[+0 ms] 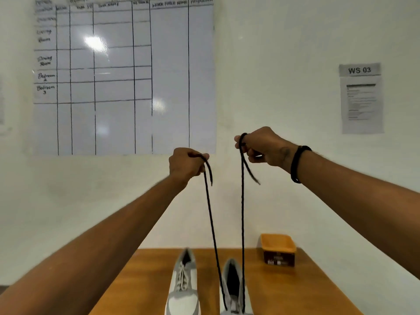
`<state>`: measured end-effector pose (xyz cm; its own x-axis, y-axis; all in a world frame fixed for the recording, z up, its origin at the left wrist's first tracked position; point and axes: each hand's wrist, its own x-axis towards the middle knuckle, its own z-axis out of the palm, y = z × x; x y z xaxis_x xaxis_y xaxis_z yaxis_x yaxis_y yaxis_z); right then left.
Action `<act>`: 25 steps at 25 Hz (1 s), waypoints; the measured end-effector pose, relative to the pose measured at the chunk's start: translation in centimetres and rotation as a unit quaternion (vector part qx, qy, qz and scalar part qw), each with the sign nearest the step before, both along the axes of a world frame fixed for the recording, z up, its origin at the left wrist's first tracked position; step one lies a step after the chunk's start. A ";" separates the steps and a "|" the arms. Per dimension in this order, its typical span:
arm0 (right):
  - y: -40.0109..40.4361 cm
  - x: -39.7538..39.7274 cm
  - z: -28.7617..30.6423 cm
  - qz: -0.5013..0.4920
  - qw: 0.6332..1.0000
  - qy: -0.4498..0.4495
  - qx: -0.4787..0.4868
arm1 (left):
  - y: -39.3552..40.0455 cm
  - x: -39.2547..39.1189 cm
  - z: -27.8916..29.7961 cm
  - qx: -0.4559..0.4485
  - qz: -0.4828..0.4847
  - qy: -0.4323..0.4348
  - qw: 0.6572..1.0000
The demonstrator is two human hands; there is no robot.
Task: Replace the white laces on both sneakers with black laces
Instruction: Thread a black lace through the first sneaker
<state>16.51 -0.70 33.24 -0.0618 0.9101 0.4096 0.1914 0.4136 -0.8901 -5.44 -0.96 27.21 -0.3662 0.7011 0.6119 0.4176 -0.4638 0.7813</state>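
Observation:
Two grey-and-white sneakers stand side by side on the wooden table (306,289). The left sneaker (184,289) carries white laces. The right sneaker (234,289) has a black lace (242,223) threaded low down, its two strands running up taut from the shoe. My left hand (186,165) is raised high and grips one strand near its end. My right hand (263,146) grips the other strand, slightly higher. Short lace tips hang loose below both fists. The toes of both shoes are cut off by the bottom edge.
An orange-lidded dark box (278,250) sits at the table's back right. A ruled whiteboard (125,76) hangs on the wall behind, and a paper sign marked WS 03 (361,98) is on the right.

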 end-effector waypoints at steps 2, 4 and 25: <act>0.3 -0.2 3.6 0.012 0.999 0.033 -0.020 | -0.5 0.0 3.5 0.008 -0.038 -0.030 0.999; 0.3 -0.5 6.1 0.033 0.998 0.046 -0.039 | -0.9 0.2 6.3 0.004 -0.064 -0.024 0.998; 6.5 3.0 -13.0 -0.017 0.886 -0.464 -0.004 | 0.9 1.7 -9.3 -0.129 0.089 0.486 0.859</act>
